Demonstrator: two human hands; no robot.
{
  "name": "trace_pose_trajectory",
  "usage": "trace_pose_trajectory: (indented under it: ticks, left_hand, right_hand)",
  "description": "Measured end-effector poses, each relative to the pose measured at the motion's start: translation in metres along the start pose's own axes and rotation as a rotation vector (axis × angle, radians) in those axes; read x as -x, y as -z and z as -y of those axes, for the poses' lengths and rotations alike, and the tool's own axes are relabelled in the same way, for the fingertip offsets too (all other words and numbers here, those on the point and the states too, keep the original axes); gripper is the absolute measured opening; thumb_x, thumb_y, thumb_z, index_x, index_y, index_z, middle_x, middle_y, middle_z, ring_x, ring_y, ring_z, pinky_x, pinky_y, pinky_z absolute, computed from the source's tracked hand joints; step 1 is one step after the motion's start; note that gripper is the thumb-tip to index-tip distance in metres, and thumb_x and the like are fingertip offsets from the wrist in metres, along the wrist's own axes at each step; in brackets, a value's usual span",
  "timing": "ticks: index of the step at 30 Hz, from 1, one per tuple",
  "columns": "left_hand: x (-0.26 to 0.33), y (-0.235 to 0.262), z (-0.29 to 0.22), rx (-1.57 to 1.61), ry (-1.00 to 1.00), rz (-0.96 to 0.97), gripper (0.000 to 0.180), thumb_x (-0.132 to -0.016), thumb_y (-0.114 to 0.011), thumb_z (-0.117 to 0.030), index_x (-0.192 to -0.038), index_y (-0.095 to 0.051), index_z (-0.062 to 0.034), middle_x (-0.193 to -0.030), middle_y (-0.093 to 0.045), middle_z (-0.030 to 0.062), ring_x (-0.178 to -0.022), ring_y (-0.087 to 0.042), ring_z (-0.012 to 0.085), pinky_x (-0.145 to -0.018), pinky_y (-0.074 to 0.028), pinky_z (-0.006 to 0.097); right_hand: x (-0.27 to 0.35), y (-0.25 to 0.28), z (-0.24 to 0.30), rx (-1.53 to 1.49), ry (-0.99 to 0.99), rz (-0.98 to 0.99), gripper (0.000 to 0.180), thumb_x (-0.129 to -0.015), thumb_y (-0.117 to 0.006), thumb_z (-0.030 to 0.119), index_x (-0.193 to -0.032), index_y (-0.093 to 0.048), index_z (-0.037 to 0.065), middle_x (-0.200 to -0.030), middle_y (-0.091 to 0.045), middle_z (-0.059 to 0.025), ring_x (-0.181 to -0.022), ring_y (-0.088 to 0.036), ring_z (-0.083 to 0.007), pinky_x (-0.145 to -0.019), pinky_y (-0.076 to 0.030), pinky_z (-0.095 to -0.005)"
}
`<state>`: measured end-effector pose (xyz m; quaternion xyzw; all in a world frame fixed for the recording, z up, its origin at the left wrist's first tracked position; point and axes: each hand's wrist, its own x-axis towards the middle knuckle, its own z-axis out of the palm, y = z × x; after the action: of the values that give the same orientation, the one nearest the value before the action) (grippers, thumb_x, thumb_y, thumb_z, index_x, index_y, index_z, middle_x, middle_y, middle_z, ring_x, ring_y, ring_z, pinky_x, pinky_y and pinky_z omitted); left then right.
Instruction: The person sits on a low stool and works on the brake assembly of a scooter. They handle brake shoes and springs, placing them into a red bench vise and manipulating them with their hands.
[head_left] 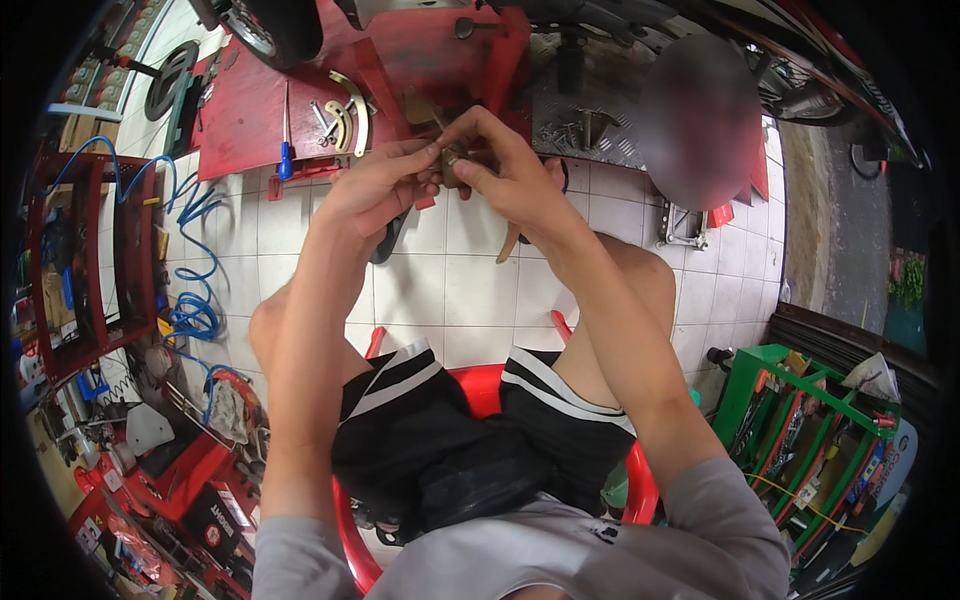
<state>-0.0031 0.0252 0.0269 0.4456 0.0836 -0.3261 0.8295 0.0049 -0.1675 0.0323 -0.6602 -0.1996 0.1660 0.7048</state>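
In front of me, at the near edge of a red work platform, both my hands meet on a small brownish metal part. My left hand pinches it from the left with bent fingers. Thumb and fingers of my right hand close on its other side. The fingers cover much of the part, so its exact kind cannot be told. Left of my hands, a screwdriver with a blue handle lies on the platform. Beside it are curved pale metal brackets and several bolts.
A motorcycle wheel stands at the far left of the platform. Loose bolts lie on the patterned metal plate. A blue coiled hose runs along the left floor. A green tool rack stands right of my red chair.
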Motion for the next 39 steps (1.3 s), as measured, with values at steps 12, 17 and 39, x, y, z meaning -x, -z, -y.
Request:
trace_pose_trajectory:
  ticks: [12,17,39]
  left_hand:
    - [-0.006,0.014,0.006,-0.011,-0.022,0.037,0.024,-0.093,-0.064,-0.022,-0.106,-0.059,-0.0023,-0.081,-0.055,-0.0008,-0.077,-0.055,0.0113,-0.068,-0.045,0.025]
    - [-0.005,0.012,0.005,-0.073,-0.03,-0.014,0.025,-0.093,-0.063,-0.02,-0.109,-0.059,-0.0017,-0.084,-0.057,0.0002,-0.078,-0.055,0.0106,-0.067,-0.044,0.024]
    - [0.005,0.006,-0.008,-0.165,0.04,0.008,0.032,-0.095,-0.06,-0.022,-0.119,-0.056,-0.0002,-0.096,-0.062,0.0029,-0.084,-0.06,0.0115,-0.074,-0.047,0.026]
  right_hand:
    - [0.0,-0.001,-0.003,-0.074,0.025,0.047,0.019,-0.087,-0.054,-0.004,-0.105,-0.052,0.004,-0.085,-0.056,-0.0049,-0.069,-0.056,-0.0101,-0.061,-0.047,-0.0269]
    - [0.001,0.0,-0.003,-0.046,0.01,0.055,0.02,-0.087,-0.053,-0.004,-0.105,-0.053,0.005,-0.09,-0.057,-0.0048,-0.072,-0.057,-0.011,-0.066,-0.049,-0.0281]
    - [0.002,0.0,0.002,0.009,-0.041,0.075,0.02,-0.087,-0.054,-0.001,-0.107,-0.052,0.004,-0.089,-0.054,-0.0041,-0.075,-0.057,-0.0125,-0.064,-0.049,-0.0277]
